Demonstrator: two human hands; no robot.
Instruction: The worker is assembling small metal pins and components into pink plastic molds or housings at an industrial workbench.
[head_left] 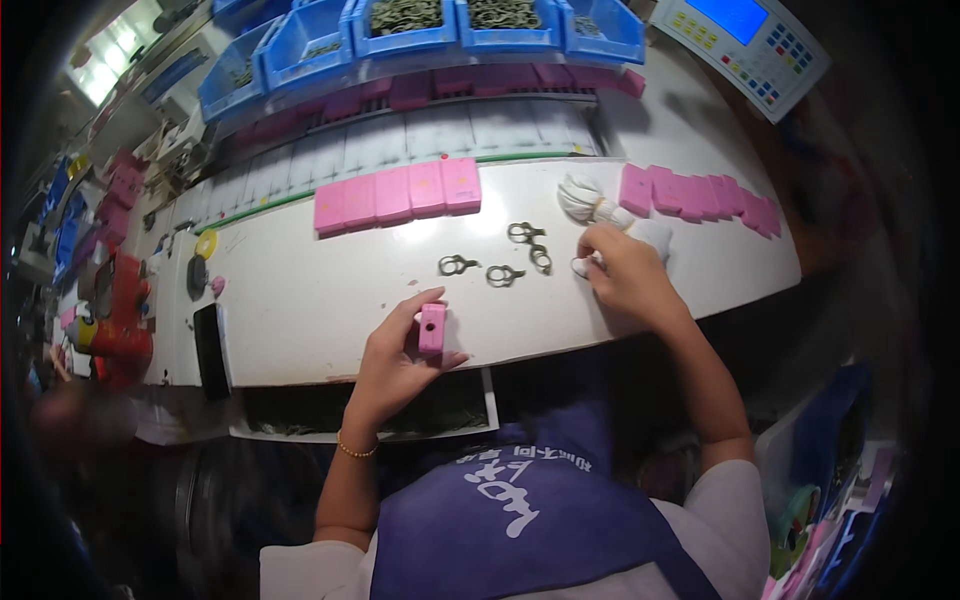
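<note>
My left hand (392, 352) is near the front edge of the white table, with thumb and fingers closed round a small pink box (432, 338). The box stands on end, and a dark round spot shows on the side facing up. My right hand (625, 272) is low over the table to the right, its fingers bent together. Something small and white shows at its fingertips, too small to name. Just beyond it lies a tied bundle of white cords (588, 200). Several dark metal double-ring pieces (505, 275) lie between my hands.
Behind them stands a row of pink boxes (395, 196); more pink boxes (690, 195) line the right. A white pouch (655, 238) lies beside my right hand. Blue bins (405, 42) hold metal parts at the back. A keypad device (745, 45) is far right, a black slab (211, 352) left.
</note>
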